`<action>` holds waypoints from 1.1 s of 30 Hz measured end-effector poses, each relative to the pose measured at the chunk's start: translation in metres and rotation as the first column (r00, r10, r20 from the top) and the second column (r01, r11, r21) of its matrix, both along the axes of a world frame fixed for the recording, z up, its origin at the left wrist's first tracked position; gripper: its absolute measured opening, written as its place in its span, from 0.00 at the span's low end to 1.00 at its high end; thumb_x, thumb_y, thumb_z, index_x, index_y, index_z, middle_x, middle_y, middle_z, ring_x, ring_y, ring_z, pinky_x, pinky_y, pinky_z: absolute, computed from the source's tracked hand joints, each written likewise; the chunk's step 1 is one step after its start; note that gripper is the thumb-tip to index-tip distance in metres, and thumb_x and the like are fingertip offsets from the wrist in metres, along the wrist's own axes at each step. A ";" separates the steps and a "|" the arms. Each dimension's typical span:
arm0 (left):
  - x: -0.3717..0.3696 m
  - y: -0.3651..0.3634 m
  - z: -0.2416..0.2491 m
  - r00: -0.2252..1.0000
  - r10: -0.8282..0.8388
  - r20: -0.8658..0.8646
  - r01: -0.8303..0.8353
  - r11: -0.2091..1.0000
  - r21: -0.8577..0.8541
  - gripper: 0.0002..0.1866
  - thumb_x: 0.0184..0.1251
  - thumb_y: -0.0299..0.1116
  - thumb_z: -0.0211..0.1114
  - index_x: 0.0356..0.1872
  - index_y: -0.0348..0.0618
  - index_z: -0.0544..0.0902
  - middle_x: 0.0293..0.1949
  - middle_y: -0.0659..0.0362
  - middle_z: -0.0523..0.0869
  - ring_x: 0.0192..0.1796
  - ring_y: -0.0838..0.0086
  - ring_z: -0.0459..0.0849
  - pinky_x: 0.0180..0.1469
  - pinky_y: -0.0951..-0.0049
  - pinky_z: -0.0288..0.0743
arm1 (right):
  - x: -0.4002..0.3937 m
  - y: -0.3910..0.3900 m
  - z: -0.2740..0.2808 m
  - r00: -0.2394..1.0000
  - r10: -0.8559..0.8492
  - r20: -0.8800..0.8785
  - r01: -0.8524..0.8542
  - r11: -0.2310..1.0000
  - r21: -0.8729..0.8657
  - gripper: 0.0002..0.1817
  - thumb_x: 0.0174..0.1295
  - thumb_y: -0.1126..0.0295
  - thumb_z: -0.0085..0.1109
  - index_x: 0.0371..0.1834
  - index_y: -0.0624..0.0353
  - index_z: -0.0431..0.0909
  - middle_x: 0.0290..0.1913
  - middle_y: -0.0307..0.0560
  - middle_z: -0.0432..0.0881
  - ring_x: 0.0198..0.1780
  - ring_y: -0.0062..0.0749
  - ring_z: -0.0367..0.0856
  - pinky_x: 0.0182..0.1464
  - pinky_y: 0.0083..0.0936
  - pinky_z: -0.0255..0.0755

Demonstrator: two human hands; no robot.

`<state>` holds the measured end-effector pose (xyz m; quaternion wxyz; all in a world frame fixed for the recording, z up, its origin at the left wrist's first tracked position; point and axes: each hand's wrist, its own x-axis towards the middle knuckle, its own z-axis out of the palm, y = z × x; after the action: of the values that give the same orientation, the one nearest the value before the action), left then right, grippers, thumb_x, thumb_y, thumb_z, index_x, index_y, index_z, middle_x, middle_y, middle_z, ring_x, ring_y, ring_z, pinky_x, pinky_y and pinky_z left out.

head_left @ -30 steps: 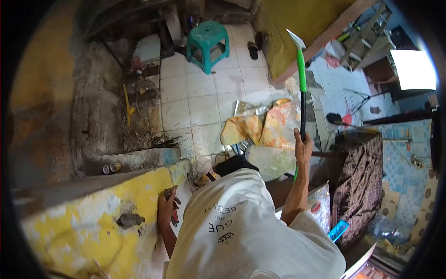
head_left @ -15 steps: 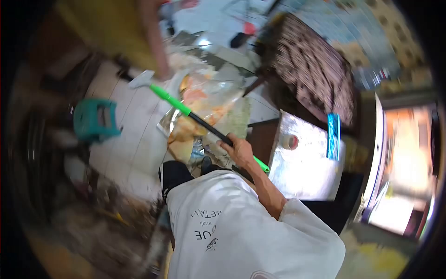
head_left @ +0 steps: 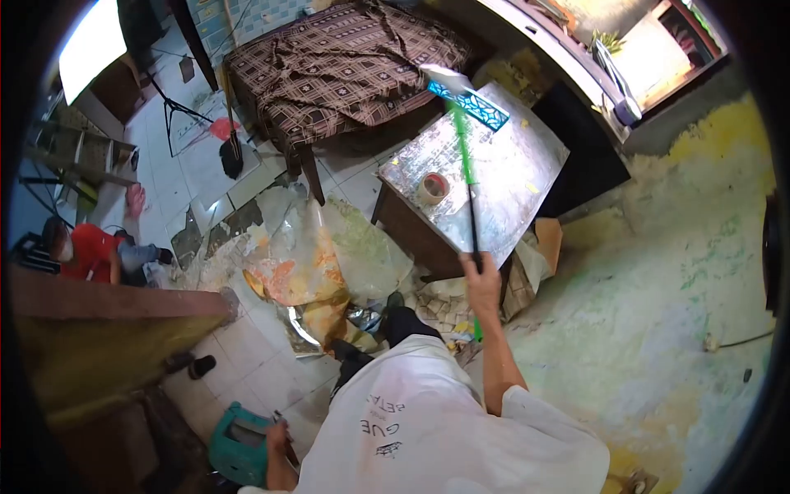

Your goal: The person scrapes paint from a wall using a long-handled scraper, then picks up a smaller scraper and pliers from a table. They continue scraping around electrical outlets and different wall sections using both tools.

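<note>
My right hand (head_left: pixel 483 284) is wrapped round the black part of a long green-and-black pole (head_left: pixel 466 165). At its far end, a white flared head (head_left: pixel 445 77) hangs over the silvery, stained tabletop (head_left: pixel 527 177). A blue patterned strip (head_left: pixel 477 109) lies beside the head, on the table. Also on that table sits a roll of tape (head_left: pixel 433 188), near its left edge. Low on the left, my left hand (head_left: pixel 280 440) is beside a teal plastic step stool (head_left: pixel 237 440). Its fingers are curled, and a small dark piece shows at their top; I cannot tell what it is.
Crumpled plastic sheeting (head_left: pixel 304 263) covers the floor before my feet. Behind stands a table under a brown patterned cloth (head_left: pixel 337 70), with a broom (head_left: pixel 231 152) beside it. A low wall (head_left: pixel 123 321) juts in from the left; beyond it is a person in red (head_left: pixel 89 253).
My view has swung to the right. The pole's head has moved from over the floor on the left to over the silvery table. My left hand has come into view by the stool.
</note>
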<state>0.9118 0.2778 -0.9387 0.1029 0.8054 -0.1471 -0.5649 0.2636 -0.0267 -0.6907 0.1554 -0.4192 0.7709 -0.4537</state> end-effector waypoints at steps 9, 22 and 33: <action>-0.141 -0.370 0.064 0.953 -0.292 -0.076 0.251 0.908 -0.336 0.24 0.77 0.52 0.72 0.51 0.37 0.89 0.30 0.57 0.88 0.18 0.79 0.73 0.21 0.74 0.64 | -0.119 -0.029 -0.058 0.932 -0.267 0.243 0.263 0.963 0.049 0.14 0.76 0.62 0.67 0.38 0.61 0.77 0.26 0.37 0.74 0.27 0.23 0.71 0.31 0.30 0.67; -0.510 -0.510 0.078 0.802 -0.212 -0.558 0.104 0.970 -0.219 0.55 0.71 0.71 0.70 0.77 0.24 0.72 0.58 0.47 0.90 0.20 0.82 0.70 0.33 0.72 0.78 | -0.215 -0.152 -0.138 0.944 -0.327 0.043 0.315 0.933 0.174 0.17 0.77 0.60 0.66 0.44 0.66 0.80 0.27 0.40 0.76 0.20 0.24 0.75 0.21 0.29 0.74; -0.540 -0.538 0.085 0.912 0.148 -0.382 -0.290 0.893 -0.345 0.44 0.69 0.70 0.74 0.64 0.35 0.84 0.27 0.64 0.77 0.21 0.79 0.71 0.27 0.72 0.72 | -0.198 -0.179 -0.147 0.916 -0.365 -0.166 0.397 0.881 0.257 0.23 0.72 0.58 0.71 0.60 0.65 0.84 0.53 0.60 0.84 0.54 0.57 0.84 0.60 0.48 0.76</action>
<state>0.3716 -0.2604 -0.8535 0.3511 0.6677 -0.1444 -0.6404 0.0654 -0.2057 -0.8373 0.0781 -0.2574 0.9030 -0.3351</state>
